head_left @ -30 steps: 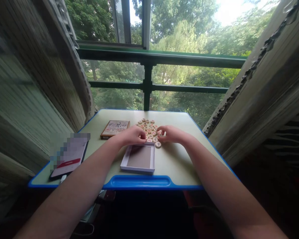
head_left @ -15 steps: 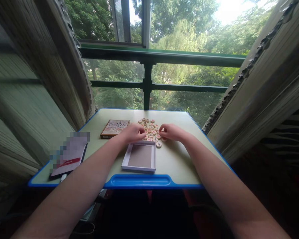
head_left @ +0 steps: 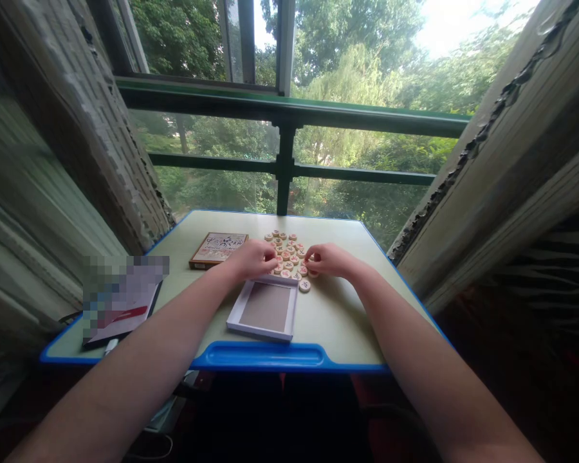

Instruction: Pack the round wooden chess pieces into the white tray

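Head view: the left hand (head_left: 253,258) and right hand (head_left: 329,259) flank the wooden discs (head_left: 286,247) on the far-centre table (head_left: 340,325). The fingers are curled onto the cluster's edges; whether either grips a disc cannot be told.

Judged step: gathering discs. Lifting one calls for a fingertip pinch.

The white tray (head_left: 266,307) lies just nearer, and its far wall stands in the way. The printed lid (head_left: 218,249) lies far left.

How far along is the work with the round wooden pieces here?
Done: the shallow white cardboard tray lies open, and a printed brown box lid lies apart to its left. In hand: the left hand and right hand touch the cluster of round wooden game pieces. Left: the tray holds none yet.
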`<action>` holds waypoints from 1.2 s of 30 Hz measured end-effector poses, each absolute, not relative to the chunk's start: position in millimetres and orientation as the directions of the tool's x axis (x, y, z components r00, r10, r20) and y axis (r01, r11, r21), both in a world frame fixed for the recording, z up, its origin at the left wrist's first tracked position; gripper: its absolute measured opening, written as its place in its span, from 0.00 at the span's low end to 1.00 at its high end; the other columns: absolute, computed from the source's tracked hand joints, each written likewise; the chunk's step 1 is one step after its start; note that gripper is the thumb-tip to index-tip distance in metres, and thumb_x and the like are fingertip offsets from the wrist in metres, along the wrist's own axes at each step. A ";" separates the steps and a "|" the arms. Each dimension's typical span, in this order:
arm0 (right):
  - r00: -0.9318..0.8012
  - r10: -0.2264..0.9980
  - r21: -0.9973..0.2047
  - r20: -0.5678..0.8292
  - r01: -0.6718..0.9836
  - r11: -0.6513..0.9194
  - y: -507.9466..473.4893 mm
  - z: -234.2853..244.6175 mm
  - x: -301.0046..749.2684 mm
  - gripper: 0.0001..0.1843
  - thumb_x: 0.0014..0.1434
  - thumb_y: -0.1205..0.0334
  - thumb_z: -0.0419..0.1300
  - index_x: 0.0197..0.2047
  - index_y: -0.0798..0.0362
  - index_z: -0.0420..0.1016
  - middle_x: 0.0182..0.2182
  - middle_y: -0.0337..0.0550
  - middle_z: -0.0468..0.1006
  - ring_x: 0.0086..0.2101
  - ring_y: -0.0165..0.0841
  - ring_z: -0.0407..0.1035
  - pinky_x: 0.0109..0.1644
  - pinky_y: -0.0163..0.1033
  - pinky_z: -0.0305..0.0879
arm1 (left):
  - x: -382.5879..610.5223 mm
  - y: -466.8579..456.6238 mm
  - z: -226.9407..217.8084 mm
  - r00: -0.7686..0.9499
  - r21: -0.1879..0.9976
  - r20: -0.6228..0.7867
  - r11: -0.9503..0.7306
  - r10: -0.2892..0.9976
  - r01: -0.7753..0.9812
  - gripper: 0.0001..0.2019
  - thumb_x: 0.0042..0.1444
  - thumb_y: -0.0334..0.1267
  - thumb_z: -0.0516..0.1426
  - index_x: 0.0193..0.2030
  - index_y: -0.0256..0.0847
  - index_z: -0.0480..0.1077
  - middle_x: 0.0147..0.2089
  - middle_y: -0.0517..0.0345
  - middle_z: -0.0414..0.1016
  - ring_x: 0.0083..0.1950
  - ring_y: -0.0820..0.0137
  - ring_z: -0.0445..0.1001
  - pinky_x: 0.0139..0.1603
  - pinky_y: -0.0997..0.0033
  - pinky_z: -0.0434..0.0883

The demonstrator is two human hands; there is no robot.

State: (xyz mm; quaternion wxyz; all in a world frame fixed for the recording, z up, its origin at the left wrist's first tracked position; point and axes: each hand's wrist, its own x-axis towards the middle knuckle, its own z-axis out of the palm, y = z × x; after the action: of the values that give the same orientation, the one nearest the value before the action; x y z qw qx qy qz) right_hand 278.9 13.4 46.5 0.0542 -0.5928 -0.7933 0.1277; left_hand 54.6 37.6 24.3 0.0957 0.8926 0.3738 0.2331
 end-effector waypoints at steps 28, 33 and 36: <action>-0.261 0.963 -0.239 -0.063 0.941 0.240 14.9 53.0 286.7 0.12 0.52 0.59 0.55 0.36 0.53 0.77 0.31 0.42 0.77 0.29 0.30 0.66 0.30 0.33 0.56 | 47.5 38.3 27.5 0.620 0.271 0.259 -0.672 0.740 0.689 0.12 0.45 0.39 0.52 0.18 0.37 0.70 0.18 0.58 0.69 0.25 0.73 0.63 0.27 0.75 0.57; -0.294 0.935 -0.289 -0.198 0.929 0.231 7.6 62.3 290.7 0.15 0.47 0.53 0.60 0.36 0.52 0.75 0.31 0.41 0.75 0.30 0.31 0.66 0.28 0.32 0.55 | 42.4 36.6 35.7 0.615 0.329 0.192 -0.640 0.765 0.694 0.10 0.43 0.38 0.53 0.22 0.37 0.74 0.20 0.59 0.71 0.26 0.73 0.66 0.28 0.75 0.59; -0.295 0.936 -0.293 -0.193 0.928 0.232 3.4 65.6 291.5 0.22 0.42 0.52 0.63 0.41 0.52 0.73 0.33 0.41 0.74 0.30 0.32 0.65 0.27 0.32 0.55 | 39.4 36.5 40.8 0.572 0.317 0.185 -0.600 0.799 0.735 0.11 0.43 0.37 0.52 0.24 0.37 0.75 0.23 0.58 0.73 0.27 0.72 0.67 0.29 0.75 0.60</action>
State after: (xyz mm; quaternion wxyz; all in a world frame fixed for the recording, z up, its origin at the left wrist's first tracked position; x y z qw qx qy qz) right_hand 291.5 3.4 65.6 0.0113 -0.5936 -0.7848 0.1779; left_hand 39.4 36.5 40.8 0.1030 0.8807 0.4353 0.1560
